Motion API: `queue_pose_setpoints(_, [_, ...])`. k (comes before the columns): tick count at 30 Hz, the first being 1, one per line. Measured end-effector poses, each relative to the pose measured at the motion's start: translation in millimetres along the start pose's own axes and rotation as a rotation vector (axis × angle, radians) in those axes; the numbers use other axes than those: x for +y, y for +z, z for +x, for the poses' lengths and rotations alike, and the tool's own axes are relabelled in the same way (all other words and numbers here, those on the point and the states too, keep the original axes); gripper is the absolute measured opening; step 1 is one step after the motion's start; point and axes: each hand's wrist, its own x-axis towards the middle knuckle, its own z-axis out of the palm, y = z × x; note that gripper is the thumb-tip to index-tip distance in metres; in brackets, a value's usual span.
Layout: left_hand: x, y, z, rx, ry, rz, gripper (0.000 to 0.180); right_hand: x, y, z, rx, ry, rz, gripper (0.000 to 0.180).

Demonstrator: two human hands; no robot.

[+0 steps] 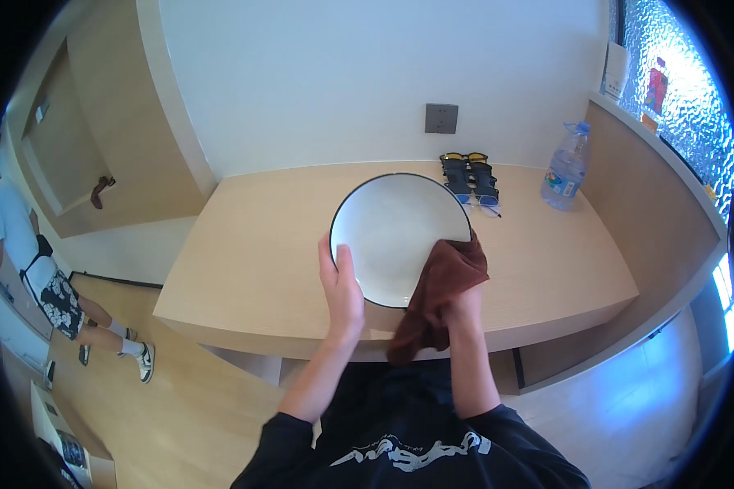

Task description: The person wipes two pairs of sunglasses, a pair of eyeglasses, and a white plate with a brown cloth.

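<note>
A round white plate (395, 232) with a thin dark rim is held up over the front part of the wooden desk, its inner face toward me. My left hand (342, 289) grips its left edge, thumb on the face and fingers behind. At the lower right edge, my right hand (463, 306) is closed on a brown cloth (448, 273) that lies against the plate's rim. One end of the cloth hangs down past the desk's front edge. The cloth covers most of my right fingers.
On the desk (253, 244), several pairs of glasses (470, 179) lie behind the plate. A large clear water bottle (566, 167) with a blue cap stands at the back right, beside a wooden side panel (652, 196). A person (57, 285) stands at far left.
</note>
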Motion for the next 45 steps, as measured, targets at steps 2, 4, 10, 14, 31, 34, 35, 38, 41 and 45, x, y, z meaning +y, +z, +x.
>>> queue_pose_setpoints(2, [10.5, 15.5, -17.6, 0.149, -0.224, -0.381, 0.032, -1.8, 0.3, 1.5, 0.074, -0.017, -0.052, 0.018])
queue_pose_setpoints(4, [9.5, 15.9, -25.7, 0.178, -0.169, -0.368, 0.033, -1.1, 5.8, 3.9, 0.085, 0.08, -0.189, 0.016])
queue_pose_setpoints(10, [7.7, 6.6, -19.8, 0.373, -0.153, -0.238, 0.037, 51.7, 17.6, -67.0, 0.078, 0.027, -0.28, 0.023])
queue_pose_setpoints(14, [9.2, -5.1, -18.8, 0.29, -0.044, -0.118, 0.035, 32.1, 25.1, -65.1, 0.087, 0.059, -0.083, 0.008])
queue_pose_setpoints(31, [48.4, -49.6, -37.4, -0.179, 0.412, 0.238, 0.025, -121.2, 60.0, 3.3, -0.978, -0.623, -0.906, 0.013])
queue_pose_setpoints(34, [48.6, -43.3, -29.5, 0.181, 0.196, -0.202, 0.024, -107.9, 44.4, 15.6, -0.688, -0.546, -0.615, 0.02])
queue_pose_setpoints(35, [53.5, -42.5, -26.0, 0.141, 0.253, -0.13, 0.032, -96.3, 43.5, 12.7, -0.539, -0.688, -0.585, 0.019])
queue_pose_setpoints(38, [38.9, -32.3, -26.0, 0.253, 0.159, -0.211, 0.036, -63.8, 48.1, -2.4, -0.25, -0.627, -0.367, 0.019])
queue_pose_setpoints(41, [34.8, -7.3, -27.8, 0.39, -0.014, -0.378, 0.048, -0.1, 52.1, -23.1, 0.139, -0.307, -0.247, 0.013])
queue_pose_setpoints(45, [20.3, -5.4, -36.9, 0.409, -0.014, -0.43, 0.053, 12.9, 57.9, -51.6, 0.027, 0.236, -0.21, 0.016])
